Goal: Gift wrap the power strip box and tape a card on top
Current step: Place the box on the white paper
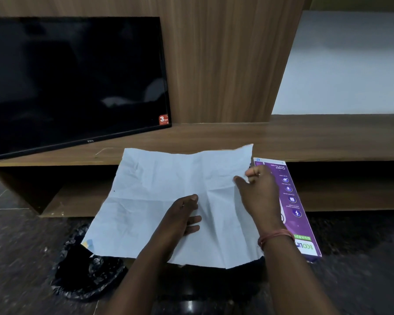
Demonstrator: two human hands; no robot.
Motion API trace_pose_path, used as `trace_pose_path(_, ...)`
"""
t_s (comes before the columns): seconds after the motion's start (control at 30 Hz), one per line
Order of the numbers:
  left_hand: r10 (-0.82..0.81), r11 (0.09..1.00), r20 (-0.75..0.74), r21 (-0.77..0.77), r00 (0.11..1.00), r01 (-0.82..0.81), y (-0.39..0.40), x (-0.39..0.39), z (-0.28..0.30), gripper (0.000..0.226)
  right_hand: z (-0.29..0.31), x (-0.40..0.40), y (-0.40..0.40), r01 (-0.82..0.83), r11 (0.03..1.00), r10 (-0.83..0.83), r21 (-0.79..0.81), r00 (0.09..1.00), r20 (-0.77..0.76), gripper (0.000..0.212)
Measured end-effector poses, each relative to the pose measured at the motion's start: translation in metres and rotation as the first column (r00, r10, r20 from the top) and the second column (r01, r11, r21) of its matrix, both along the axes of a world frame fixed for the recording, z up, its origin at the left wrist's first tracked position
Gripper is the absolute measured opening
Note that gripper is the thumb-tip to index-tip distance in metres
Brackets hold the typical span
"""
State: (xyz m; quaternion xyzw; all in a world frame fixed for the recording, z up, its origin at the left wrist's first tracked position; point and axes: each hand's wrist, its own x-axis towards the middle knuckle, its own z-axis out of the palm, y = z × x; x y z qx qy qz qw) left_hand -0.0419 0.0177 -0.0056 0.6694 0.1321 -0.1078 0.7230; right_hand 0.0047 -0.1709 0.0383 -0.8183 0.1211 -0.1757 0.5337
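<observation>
In the centre of the frame, the left hand is pressing flat, fingers straight, on the creased white wrapping paper. The right hand is pinching the paper's right edge, partly covering the purple power strip box lying just beside it at centre right

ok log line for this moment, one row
step: spreading paper | left hand: flat on wrapping paper | right hand: pinching paper edge | box: beside paper, unwrapped
</observation>
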Motion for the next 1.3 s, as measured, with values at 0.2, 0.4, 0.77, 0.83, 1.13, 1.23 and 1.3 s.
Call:
trace_pose_path(0.2, 0.006, 0.996, -0.038, -0.084, 0.999, -0.009, 0.002, -0.004, 0.017, 0.093, 0.044, -0.039, 0.038, -0.683, 0.725, 0.681, -0.092, 0.730, -0.053, 0.011)
trace_pose_path(0.4, 0.039, 0.999, 0.018, -0.023, 0.999, -0.039, 0.004, -0.006, 0.020, 0.033, 0.019, -0.025, 0.048, -0.570, 0.774, 0.617, 0.276, 0.776, -0.130, 0.014)
trace_pose_path(0.77, 0.056, 0.988, -0.114, -0.135, 0.992, -0.071, 0.004, 0.011, 0.006, 0.037, -0.006, 0.090, 0.009, -0.417, 0.810, 0.152, -0.412, 0.829, -0.538, 0.036)
trace_pose_path(0.83, 0.059, 0.984, -0.145, -0.156, 0.988, -0.082, 0.007, 0.016, 0.004, 0.051, 0.002, 0.111, 0.010, -0.316, 0.880, 0.158, -0.354, 0.899, -0.408, 0.045)
trace_pose_path(1.13, 0.002, 0.992, -0.067, -0.128, 0.998, -0.011, 0.006, 0.017, 0.008, 0.028, 0.032, 0.136, -0.008, -0.279, 0.871, 0.158, -0.404, 0.938, -0.308, 0.029)
trace_pose_path(1.23, 0.004, 0.992, -0.065, -0.125, 0.998, -0.012, 0.003, 0.018, 0.011, 0.026, 0.040, 0.109, -0.056, -0.136, 0.886, 0.027, -0.443, 0.970, -0.244, 0.021)
trace_pose_path(1.3, 0.005, 0.993, -0.057, -0.116, 0.998, -0.012, 0.002, 0.018, 0.012, 0.025, 0.033, 0.082, -0.082, -0.052, 0.891, -0.058, -0.451, 0.972, -0.227, 0.024)
